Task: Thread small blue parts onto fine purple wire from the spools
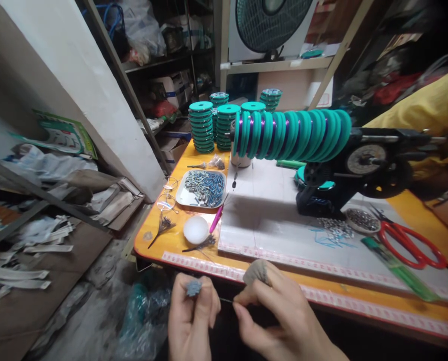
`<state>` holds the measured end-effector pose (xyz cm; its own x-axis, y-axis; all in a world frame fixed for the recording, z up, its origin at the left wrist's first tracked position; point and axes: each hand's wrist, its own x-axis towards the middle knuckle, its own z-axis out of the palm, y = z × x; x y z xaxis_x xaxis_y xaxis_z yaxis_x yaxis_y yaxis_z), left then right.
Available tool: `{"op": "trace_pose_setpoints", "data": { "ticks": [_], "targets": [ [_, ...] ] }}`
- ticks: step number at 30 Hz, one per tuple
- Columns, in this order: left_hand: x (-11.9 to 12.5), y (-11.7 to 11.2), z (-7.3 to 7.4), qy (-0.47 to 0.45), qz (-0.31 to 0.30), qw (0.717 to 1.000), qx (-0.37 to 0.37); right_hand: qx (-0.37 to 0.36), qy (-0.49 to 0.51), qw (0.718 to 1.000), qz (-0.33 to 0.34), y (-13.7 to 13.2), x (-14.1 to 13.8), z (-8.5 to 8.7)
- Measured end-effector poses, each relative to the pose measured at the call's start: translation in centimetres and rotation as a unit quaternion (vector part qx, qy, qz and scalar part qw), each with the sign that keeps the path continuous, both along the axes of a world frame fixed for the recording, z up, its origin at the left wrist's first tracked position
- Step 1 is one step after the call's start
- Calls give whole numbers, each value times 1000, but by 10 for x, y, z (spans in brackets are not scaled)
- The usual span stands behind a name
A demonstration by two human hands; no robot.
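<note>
My left hand (pixel 194 313) is closed in a pinch, with a small grey-blue cluster (pixel 193 287) showing between thumb and forefinger. My right hand (pixel 280 311) pinches a thin line (pixel 227 301) that spans the short gap to my left hand. A grey cloth-like cover (pixel 257 272) wraps one finger of my right hand. Both hands are held just in front of the table edge, near a strip of measuring tape (pixel 201 264). Beyond them stand a round white object (pixel 196 229), dark bristly bundles (pixel 205 243) and a magenta pen-like tool (pixel 217 219).
A white tray (pixel 179 196) holds many small blue tubes. Green spools (pixel 291 134) sit on a black winder (pixel 317 185), with more spools stacked behind (pixel 201 128). Red-handled scissors (pixel 412 245), a green cutter (pixel 400 271) and eyeglasses (pixel 166 201) lie about. Another person's yellow sleeve (pixel 423 103) is at right.
</note>
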<state>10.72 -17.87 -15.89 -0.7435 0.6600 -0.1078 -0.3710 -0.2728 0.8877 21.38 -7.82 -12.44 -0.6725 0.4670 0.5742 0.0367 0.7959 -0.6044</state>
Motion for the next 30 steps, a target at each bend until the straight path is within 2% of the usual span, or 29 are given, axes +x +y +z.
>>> {"op": "trace_pose_setpoints", "data": {
  "ticks": [4,6,9,13,16,18,21,26,30],
  "targets": [
    [-16,2,7,20,51,996,64,10,18,1000,-17,1,3,3],
    [-27,1,12,30,59,996,65,-3,14,999,-36,4,6,4],
    [-31,0,15,14,2,1000,7,-42,3,998,-51,6,10,4],
    [-14,3,14,-40,-143,988,-31,-103,20,994,-27,4,7,2],
    [-4,6,14,-78,-204,975,-48,-164,33,986,-18,2,4,1],
    [-2,7,14,-80,-221,970,-63,-188,45,981,-35,2,3,1],
    [-3,8,14,-65,-235,968,-64,-185,54,980,-59,4,1,2],
    [-2,8,14,-71,-237,967,-68,-199,52,978,-35,5,-1,6],
    [1,9,16,-79,-216,970,-74,-228,35,973,-27,2,-1,5]
  ]
}}
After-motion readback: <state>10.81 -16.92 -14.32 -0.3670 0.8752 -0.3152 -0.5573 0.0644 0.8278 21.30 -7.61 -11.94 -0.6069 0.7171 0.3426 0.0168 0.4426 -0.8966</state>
